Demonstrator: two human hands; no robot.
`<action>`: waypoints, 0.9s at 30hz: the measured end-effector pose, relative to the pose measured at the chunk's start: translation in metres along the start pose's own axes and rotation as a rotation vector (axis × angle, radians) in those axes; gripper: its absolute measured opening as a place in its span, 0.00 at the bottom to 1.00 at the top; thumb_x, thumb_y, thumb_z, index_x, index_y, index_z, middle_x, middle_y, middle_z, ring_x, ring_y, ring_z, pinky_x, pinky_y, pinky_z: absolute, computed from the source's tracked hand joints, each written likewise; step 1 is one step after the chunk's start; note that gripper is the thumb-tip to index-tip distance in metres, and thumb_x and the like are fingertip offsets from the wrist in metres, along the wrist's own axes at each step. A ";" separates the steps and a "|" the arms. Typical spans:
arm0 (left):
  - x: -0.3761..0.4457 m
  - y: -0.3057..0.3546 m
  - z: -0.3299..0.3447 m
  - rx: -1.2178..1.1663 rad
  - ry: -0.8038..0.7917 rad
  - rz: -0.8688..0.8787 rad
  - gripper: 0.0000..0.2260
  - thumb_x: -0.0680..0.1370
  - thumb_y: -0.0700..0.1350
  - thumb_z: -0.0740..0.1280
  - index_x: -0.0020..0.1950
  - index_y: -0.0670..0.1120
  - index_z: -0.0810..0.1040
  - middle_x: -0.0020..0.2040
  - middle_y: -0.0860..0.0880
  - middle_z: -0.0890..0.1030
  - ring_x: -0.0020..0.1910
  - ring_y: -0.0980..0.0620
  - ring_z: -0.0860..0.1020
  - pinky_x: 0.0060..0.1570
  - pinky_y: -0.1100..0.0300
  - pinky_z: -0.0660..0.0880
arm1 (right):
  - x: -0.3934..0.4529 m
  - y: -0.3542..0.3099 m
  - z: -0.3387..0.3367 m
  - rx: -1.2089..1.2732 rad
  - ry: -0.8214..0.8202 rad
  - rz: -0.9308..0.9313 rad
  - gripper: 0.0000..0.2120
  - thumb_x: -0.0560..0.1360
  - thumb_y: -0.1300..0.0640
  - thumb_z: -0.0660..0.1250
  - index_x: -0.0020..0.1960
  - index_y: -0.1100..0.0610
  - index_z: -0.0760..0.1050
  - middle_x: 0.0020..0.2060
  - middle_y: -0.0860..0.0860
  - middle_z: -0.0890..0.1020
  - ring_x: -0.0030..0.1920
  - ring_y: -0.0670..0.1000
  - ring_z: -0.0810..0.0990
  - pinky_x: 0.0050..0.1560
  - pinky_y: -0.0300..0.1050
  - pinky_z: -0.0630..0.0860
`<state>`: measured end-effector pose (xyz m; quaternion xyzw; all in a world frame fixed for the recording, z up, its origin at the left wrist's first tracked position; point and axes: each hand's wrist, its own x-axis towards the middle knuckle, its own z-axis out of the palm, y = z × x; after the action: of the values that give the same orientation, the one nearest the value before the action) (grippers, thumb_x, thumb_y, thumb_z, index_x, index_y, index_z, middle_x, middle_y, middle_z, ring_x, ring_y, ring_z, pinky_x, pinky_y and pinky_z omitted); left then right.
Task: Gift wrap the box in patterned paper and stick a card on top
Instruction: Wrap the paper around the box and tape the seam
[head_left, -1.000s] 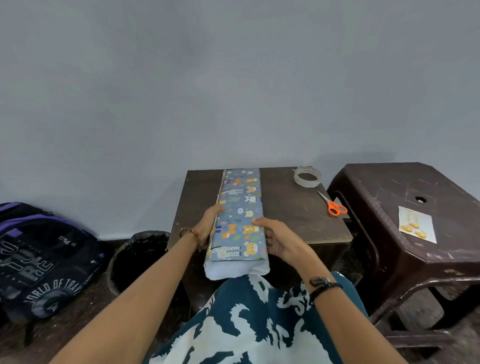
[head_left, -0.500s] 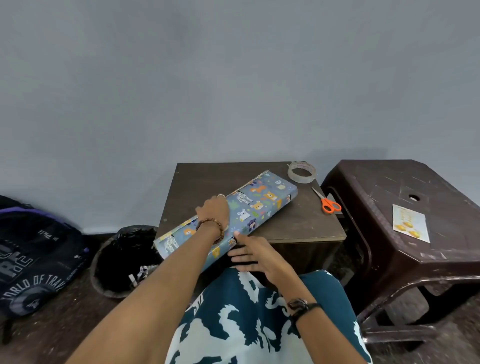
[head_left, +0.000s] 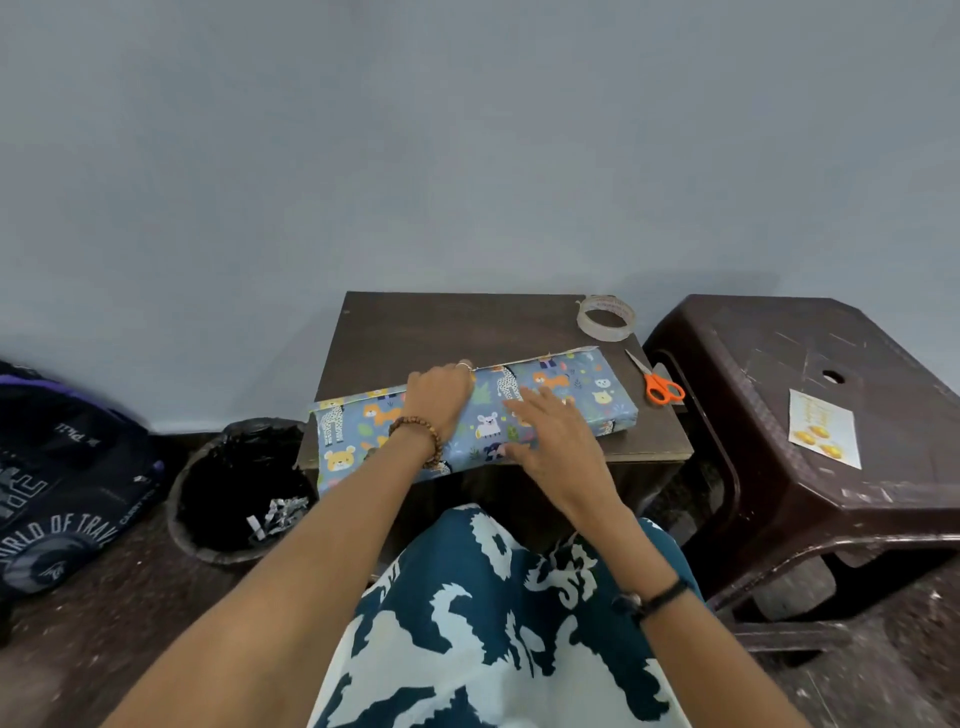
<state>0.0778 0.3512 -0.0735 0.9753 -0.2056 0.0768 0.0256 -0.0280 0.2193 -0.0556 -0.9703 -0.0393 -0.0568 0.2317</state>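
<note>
The long box (head_left: 587, 395), wrapped in blue paper with cartoon animals, lies crosswise along the front of the small dark table (head_left: 457, 327). Its left end juts past the table's left edge. My left hand (head_left: 439, 397) rests on top of the box near its middle, fingers bent over the far edge. My right hand (head_left: 550, 434) lies flat on the box just right of it, fingers spread, thumb at the near side. A white card (head_left: 823, 434) with yellow shapes lies on the brown plastic stool (head_left: 779, 364) to the right.
A clear tape roll (head_left: 605, 318) sits at the table's back right corner, orange-handled scissors (head_left: 655, 383) at its right edge. A black bin (head_left: 208, 467) with paper scraps stands left of the table, a dark backpack (head_left: 57, 478) further left. A grey wall is right behind.
The box has swung from lengthwise, through a diagonal, to lying crosswise on the table. My left hand moved onto its top and my right hand came up flat onto it.
</note>
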 end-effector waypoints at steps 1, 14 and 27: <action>0.000 0.000 0.000 -0.007 0.001 0.013 0.08 0.78 0.32 0.55 0.53 0.42 0.69 0.47 0.45 0.79 0.45 0.43 0.79 0.41 0.54 0.69 | 0.002 0.001 -0.001 -0.055 -0.088 -0.013 0.26 0.76 0.53 0.65 0.72 0.53 0.64 0.72 0.49 0.64 0.74 0.50 0.56 0.73 0.47 0.50; -0.021 -0.007 0.003 -0.141 -0.168 0.070 0.25 0.82 0.56 0.46 0.77 0.49 0.49 0.77 0.50 0.52 0.76 0.53 0.50 0.74 0.51 0.46 | 0.012 -0.008 -0.007 -0.150 -0.149 0.055 0.24 0.75 0.55 0.65 0.70 0.50 0.67 0.65 0.53 0.74 0.63 0.56 0.73 0.60 0.49 0.69; -0.020 -0.011 0.003 -0.165 -0.185 0.108 0.30 0.79 0.63 0.46 0.77 0.51 0.45 0.77 0.54 0.47 0.76 0.56 0.46 0.75 0.50 0.44 | 0.073 0.035 -0.015 0.178 0.289 0.247 0.12 0.75 0.65 0.57 0.50 0.59 0.79 0.45 0.54 0.82 0.46 0.53 0.79 0.44 0.45 0.72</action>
<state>0.0649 0.3692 -0.0801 0.9603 -0.2650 -0.0296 0.0826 0.0465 0.1848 -0.0482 -0.9252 0.1085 -0.1627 0.3251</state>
